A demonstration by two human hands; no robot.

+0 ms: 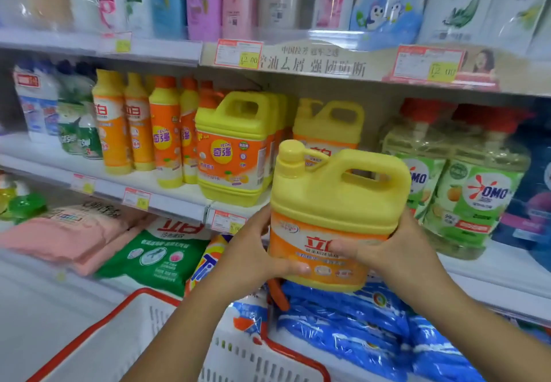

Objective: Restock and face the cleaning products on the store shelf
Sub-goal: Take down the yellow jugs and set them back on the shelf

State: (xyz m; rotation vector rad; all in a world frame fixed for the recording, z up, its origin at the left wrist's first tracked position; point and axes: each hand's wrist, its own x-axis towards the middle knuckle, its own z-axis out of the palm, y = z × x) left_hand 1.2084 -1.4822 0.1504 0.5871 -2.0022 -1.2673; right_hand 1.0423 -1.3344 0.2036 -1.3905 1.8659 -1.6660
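I hold a yellow detergent jug [337, 202] with an orange label upright in front of the middle shelf [179, 193]. My left hand [253, 250] grips its lower left side, thumb across the label. My right hand [396, 250] grips the lower right side, thumb on the label's front. Behind it on the shelf stands a matching yellow jug [328, 122], partly hidden. To the left stands another yellow jug [232, 149] with a round purple-lettered logo.
Slim orange and yellow bottles [140, 125] fill the shelf's left part; green-labelled OMO bottles [465, 181] stand at right. Below lie detergent bags, green [155, 256] and blue [357, 328]. A white basket with a red rim [137, 295] sits under my arms. Shampoo packs line the top shelf.
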